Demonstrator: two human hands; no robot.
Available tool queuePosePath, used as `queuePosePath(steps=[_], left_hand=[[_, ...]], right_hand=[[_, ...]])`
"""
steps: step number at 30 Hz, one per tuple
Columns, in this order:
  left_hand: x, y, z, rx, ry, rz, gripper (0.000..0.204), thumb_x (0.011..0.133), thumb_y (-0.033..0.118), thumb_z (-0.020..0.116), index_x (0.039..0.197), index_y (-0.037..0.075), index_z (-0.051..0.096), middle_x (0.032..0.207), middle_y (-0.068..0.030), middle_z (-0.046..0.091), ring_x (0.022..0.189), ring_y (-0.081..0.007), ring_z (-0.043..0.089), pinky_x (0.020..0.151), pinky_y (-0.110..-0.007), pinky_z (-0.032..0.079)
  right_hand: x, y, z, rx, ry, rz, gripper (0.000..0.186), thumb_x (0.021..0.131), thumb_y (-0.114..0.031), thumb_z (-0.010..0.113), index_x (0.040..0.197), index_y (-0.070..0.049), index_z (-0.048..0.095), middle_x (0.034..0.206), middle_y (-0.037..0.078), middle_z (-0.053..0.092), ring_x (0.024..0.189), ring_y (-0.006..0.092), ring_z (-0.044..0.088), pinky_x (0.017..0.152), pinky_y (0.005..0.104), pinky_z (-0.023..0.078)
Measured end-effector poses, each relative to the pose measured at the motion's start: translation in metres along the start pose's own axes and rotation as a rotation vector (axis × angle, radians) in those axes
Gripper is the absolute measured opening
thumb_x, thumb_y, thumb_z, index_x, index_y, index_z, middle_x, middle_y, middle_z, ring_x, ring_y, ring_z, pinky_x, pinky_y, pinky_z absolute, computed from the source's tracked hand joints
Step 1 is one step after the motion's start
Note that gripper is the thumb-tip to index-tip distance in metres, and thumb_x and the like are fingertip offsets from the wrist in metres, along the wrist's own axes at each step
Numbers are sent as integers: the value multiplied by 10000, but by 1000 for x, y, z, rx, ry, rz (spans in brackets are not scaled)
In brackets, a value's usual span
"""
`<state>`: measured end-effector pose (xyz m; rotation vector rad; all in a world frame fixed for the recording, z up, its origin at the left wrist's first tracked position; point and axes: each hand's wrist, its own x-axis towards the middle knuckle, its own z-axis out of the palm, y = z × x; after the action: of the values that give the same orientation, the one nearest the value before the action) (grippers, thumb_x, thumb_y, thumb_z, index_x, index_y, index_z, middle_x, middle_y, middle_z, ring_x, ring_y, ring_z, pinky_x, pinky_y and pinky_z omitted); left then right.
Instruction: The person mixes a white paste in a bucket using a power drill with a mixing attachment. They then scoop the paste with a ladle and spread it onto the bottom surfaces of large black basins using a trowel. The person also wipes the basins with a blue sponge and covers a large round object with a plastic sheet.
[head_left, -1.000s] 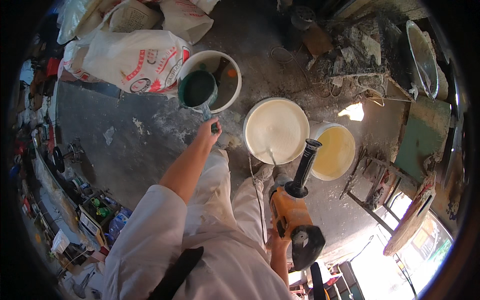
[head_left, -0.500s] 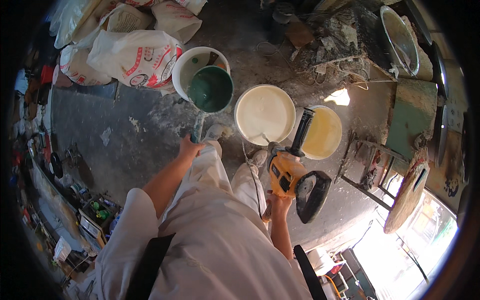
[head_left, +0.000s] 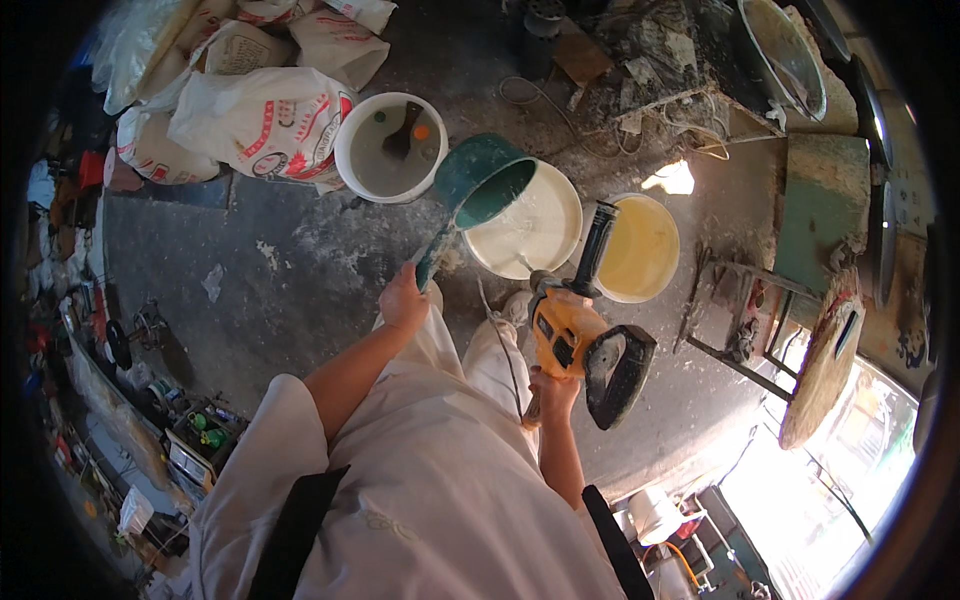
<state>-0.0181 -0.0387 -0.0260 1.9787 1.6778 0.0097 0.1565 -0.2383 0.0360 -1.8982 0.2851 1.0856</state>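
My left hand [head_left: 403,302] is closed round the handle of a green dipper [head_left: 462,178]. Its bowl tilts over the left part of a white bucket [head_left: 579,205] of cream-coloured mix [head_left: 545,212], with its mouth toward the lower right. An orange and black power mixer [head_left: 565,330] is gripped by my right hand [head_left: 556,392] at its rear end. The mixer's shaft dips into the cream mix. Its black side grip [head_left: 598,243] sticks up free. My fingers on the mixer are partly hidden.
Left of the mix stands a white bucket [head_left: 345,165] with cloudy water, a brown tool and an orange round thing. On the right, another bucket [head_left: 678,250] holds yellow liquid. White sacks [head_left: 260,120] lie far left; a metal frame [head_left: 740,310] stands right. A cord [head_left: 500,340] hangs near my legs.
My left hand has carried the dipper right, from over the water bucket to over the cream mix, and its bowl has tipped. My right hand and the mixer have barely shifted.
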Motion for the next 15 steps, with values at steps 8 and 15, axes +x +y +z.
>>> queuePosePath(steps=[8,15], left_hand=[[6,14,-16,-41,91,146,323,652,111,635,904,75,435,796,-160,523,743,-375,538,598,-460,429],[31,6,-11,-953,-404,-292,285,682,94,661,896,52,478,695,-91,526,594,-212,523,487,-349,422]], right_hand=[[4,4,-1,13,3,-5,240,576,-25,540,804,50,550,680,107,584,487,162,527,453,268,447],[6,5,2,21,10,13,240,579,-19,533,808,53,543,678,123,581,481,163,516,446,264,431]])
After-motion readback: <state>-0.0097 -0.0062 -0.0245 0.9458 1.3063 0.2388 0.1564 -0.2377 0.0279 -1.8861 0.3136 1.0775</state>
